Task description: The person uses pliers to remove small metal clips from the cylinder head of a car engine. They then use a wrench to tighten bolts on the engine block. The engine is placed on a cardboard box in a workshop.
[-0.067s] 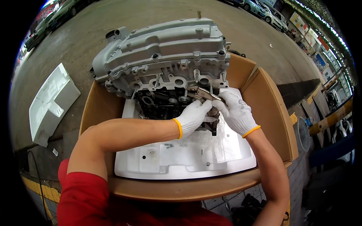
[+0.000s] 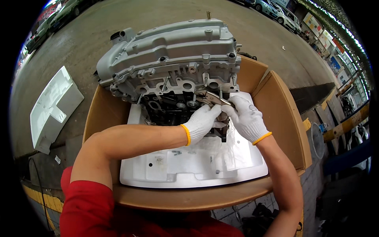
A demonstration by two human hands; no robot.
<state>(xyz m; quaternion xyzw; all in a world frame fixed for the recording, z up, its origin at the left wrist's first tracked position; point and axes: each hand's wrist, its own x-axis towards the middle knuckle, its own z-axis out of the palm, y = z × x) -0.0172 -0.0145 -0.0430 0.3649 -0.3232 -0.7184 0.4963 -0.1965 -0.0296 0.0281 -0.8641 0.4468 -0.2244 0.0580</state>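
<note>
A grey engine (image 2: 166, 51) with a silver cover stands upright in an open cardboard box, its dark block showing below the head. At the block's right end, a pair of metal locking pliers (image 2: 215, 98) lies with its jaws toward the engine, under the row of studs. My right hand (image 2: 245, 118), in a white knit glove, is closed around the pliers' handle end. From the left, my gloved left hand (image 2: 202, 121) reaches in, fingers pinched against the underside of the pliers. What the jaws bite on cannot be made out.
White foam packing (image 2: 189, 173) lines the cardboard box (image 2: 286, 114) around the engine, with small metal studs (image 2: 176, 152) lying on it. Another white foam piece (image 2: 51, 110) rests on the floor at left. Parked cars (image 2: 276, 14) stand far behind. A clear bucket (image 2: 316, 140) is at right.
My right hand has shifted very slightly left at the pliers' handle. Otherwise the hands and engine look the same.
</note>
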